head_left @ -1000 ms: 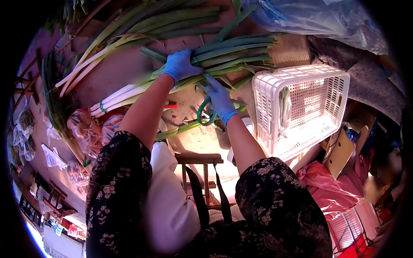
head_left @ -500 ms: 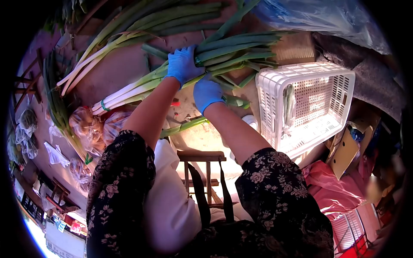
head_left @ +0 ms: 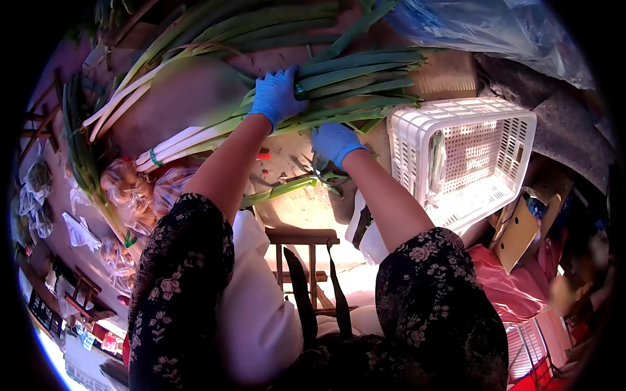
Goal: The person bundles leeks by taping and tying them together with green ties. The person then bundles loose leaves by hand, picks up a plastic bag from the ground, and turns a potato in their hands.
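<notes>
A bunch of leeks [head_left: 195,140] lies slantwise, its white ends at the left bound by a green tie and its dark leaves fanning right. My left hand [head_left: 278,98], in a blue glove, is closed around the bunch where the stalks turn to leaves. Another green tie shows beside its fingers. Just below the leaves is my gloved right hand [head_left: 338,142], its fingers curled; what they hold, if anything, is hidden. Under it, torn leaf scraps [head_left: 329,179] and a loose green stalk [head_left: 280,191] lie on the ground.
More leeks [head_left: 261,26] lie at the top, and another tied bunch [head_left: 88,163] at the left. A white plastic crate [head_left: 466,156] stands on its side at the right. Bagged onion-like produce [head_left: 124,186] sits left of my arm. A wooden stool [head_left: 303,236] is in front of me.
My right hand has moved a little right and down from the leaves, uncovering scraps on the ground. My left hand keeps its hold on the leeks, almost unmoved.
</notes>
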A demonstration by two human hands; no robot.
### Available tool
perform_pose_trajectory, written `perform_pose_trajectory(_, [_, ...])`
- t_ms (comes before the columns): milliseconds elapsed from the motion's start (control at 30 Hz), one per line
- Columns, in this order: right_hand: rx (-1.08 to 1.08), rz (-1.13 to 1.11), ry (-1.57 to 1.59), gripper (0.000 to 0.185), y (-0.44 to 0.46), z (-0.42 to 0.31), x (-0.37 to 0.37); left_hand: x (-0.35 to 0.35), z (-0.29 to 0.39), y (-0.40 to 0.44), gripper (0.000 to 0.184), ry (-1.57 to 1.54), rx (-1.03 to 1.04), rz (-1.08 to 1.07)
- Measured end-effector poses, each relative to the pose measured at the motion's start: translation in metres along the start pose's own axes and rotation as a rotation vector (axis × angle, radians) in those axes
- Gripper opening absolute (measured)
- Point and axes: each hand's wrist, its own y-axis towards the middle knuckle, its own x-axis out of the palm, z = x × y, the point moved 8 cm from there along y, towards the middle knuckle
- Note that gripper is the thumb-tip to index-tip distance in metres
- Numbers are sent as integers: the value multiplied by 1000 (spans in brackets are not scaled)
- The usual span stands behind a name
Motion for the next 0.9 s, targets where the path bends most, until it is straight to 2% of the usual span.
perform_pose_trajectory(67, [-39,86,396,26,-3,17,-3,-1,5,-4,73,1,3,-53])
perform_pose_trajectory(167, [262,-145,1255,29,-20,18,6,3,10,-11,74,81,49,-18])
perform_pose_trajectory(200, [353,-191,1468,25,-26,5,0,8,11,-15,75,87,78,-22])
perform_pose_trajectory(333, [299,-358,1527,27,-9,-5,-7,20,7,-18,80,41,165,-97])
perform_pose_trajectory(433, [339,-446,1648,28,0,-7,-9,24,4,-24,87,-58,220,-170])
perform_pose_trajectory(467, [282,-454,1600,27,3,-11,-16,23,3,-27,89,-85,242,-188])
perform_pose_trajectory(567, [312,-686,1920,20,0,-34,-21,18,6,-37,100,-168,264,-159])
perform_pose_trajectory(600, [223,-813,2048,13,5,-39,-19,16,6,-39,101,-217,256,-146])
perform_pose_trajectory(700, [431,-563,2204,21,13,-32,-7,11,5,-34,99,-359,307,-111])
perform_pose_trajectory(733, [296,-557,2193,31,23,-28,-3,7,-1,-35,99,-459,307,-89])
perform_pose_trajectory(767, [241,-565,2199,32,25,-31,-7,-1,-4,-37,98,-559,307,-71])
perform_pose_trajectory(800, [185,-575,2206,34,26,-35,-10,-8,-7,-39,86,-759,302,-46])
perform_pose_trajectory(833, [130,-587,2213,35,28,-41,-11,-4,-9,-35,80,-925,260,-154])
perform_pose_trajectory(900, [232,-398,2138,37,32,-41,-10,-6,-10,-29,69,-1253,158,-369])
